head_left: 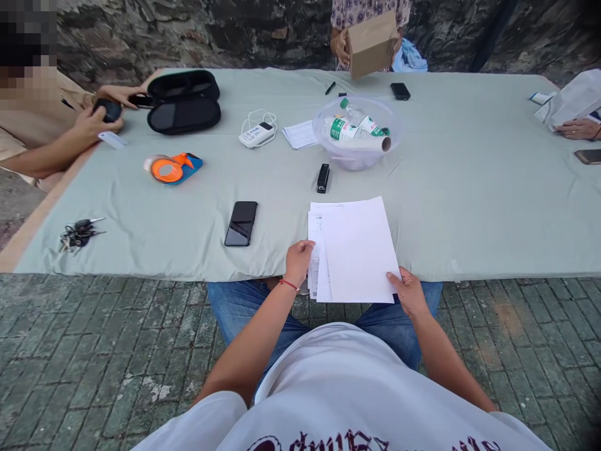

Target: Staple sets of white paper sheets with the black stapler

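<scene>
Several white paper sheets (359, 250) lie loosely stacked at the table's near edge, a blank one on top and printed ones showing at its left. My left hand (299, 263), with a red string bracelet at the wrist, pinches the left edge of the stack. My right hand (408, 292) grips the lower right corner, thumb on top. Just beyond the papers stands a black stapler (323, 178). A black phone (241, 223) lies to the left of the papers.
On the cloth-covered table (469, 207) are a plastic bowl (359, 156) of bottles, an orange tape dispenser (171, 169), keys (79, 235), a white charger (257, 134) and a black case (185, 113). People sit left and right; another across holds a cardboard box (372, 47).
</scene>
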`<move>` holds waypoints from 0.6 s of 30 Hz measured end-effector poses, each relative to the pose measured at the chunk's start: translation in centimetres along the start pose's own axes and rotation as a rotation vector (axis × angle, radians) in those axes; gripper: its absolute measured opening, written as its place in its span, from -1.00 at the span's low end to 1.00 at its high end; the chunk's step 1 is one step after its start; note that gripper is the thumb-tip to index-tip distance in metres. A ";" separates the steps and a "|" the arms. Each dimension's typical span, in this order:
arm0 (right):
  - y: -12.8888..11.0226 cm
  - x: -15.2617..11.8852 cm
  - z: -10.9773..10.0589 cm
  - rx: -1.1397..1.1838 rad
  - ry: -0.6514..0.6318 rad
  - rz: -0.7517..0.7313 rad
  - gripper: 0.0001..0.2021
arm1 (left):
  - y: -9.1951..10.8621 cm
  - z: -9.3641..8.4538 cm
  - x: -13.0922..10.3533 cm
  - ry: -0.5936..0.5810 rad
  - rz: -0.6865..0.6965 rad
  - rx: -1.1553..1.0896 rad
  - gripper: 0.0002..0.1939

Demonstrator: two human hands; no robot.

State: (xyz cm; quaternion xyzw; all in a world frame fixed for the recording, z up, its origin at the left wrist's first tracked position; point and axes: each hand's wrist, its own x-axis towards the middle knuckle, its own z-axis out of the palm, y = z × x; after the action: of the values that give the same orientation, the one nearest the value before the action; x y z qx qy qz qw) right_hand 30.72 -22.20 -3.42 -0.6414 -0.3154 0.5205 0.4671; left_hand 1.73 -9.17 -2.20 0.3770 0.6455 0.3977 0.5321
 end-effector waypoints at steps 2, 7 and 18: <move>-0.1 -0.3 0.8 0.017 -0.025 0.002 -0.63 | -0.2 0.2 0.1 0.023 0.018 -0.014 -0.83; -0.4 -0.5 1.7 0.031 -0.041 0.027 -0.63 | 0.0 0.5 0.2 0.035 0.009 0.032 -0.78; -0.8 0.2 2.2 0.037 -0.066 0.002 -0.62 | 0.4 0.3 -0.1 0.036 0.043 -0.061 -0.38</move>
State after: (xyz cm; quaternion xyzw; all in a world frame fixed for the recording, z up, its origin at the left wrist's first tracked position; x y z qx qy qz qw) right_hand 28.78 -21.10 -2.77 -0.6157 -0.3200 0.5476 0.4677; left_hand 2.02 -9.02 -1.82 0.3669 0.6342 0.4353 0.5231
